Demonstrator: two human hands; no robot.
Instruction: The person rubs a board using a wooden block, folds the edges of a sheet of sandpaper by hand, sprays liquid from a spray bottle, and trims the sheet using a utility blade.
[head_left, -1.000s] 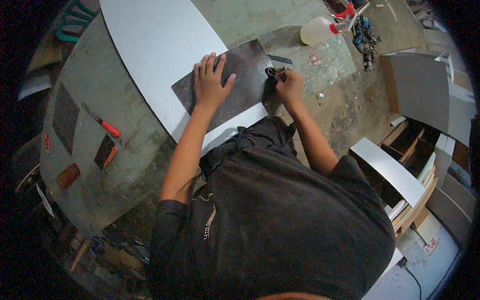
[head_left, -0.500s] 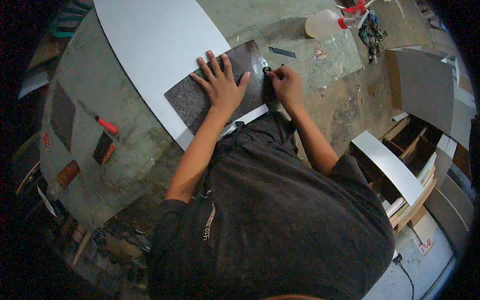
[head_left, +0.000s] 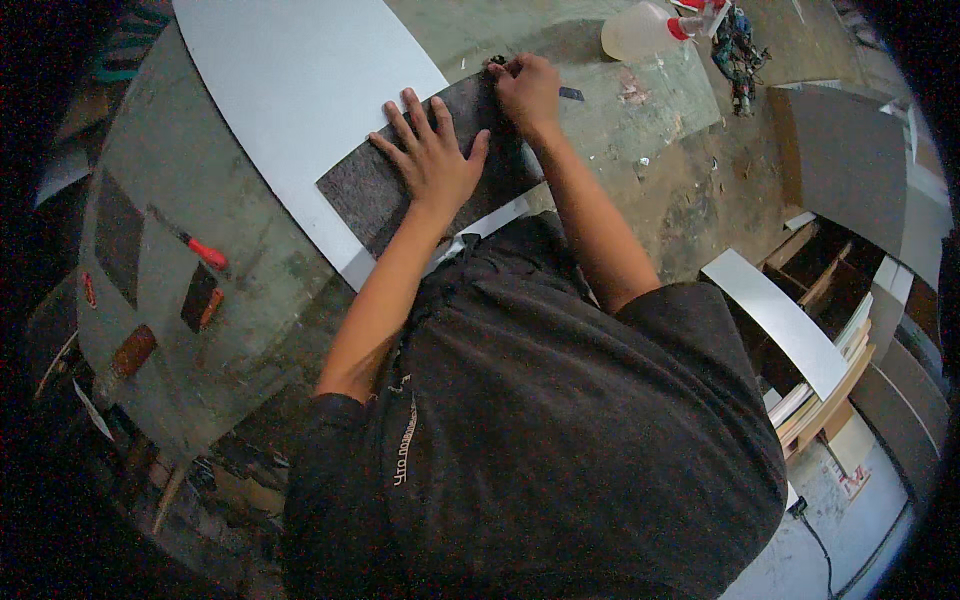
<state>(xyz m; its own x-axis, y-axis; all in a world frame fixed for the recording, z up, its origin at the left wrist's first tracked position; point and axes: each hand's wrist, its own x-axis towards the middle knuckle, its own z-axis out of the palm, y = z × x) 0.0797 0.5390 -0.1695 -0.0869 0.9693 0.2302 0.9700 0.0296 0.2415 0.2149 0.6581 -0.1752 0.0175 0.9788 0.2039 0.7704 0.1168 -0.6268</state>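
My left hand (head_left: 437, 170) lies with fingers spread on a dark grey mottled sheet (head_left: 355, 200), pressing on its middle. The sheet rests partly over a large white panel (head_left: 300, 80) on the worktable. At the sheet's far right corner, my right hand (head_left: 528, 92) is closed in a pinch around a small dark tool (head_left: 496, 62); my fingers cover most of it, so its kind cannot be made out. Just right of that hand lies a short dark flat strip (head_left: 571, 94), partly hidden by it.
A spray bottle (head_left: 638, 32) with a red collar stands at the far right, beside a dark tangled bundle (head_left: 738, 60). Leftward on the table (head_left: 270, 310) lie a red-handled tool (head_left: 208, 252) and an orange-handled scraper (head_left: 200, 300). A wooden compartment rack (head_left: 825, 270) holding a white strip (head_left: 775, 320) is at right.
My right hand has moved away from me along the sheet's right edge to its far corner, still pinching the small dark tool. My left hand stays flat on the sheet.
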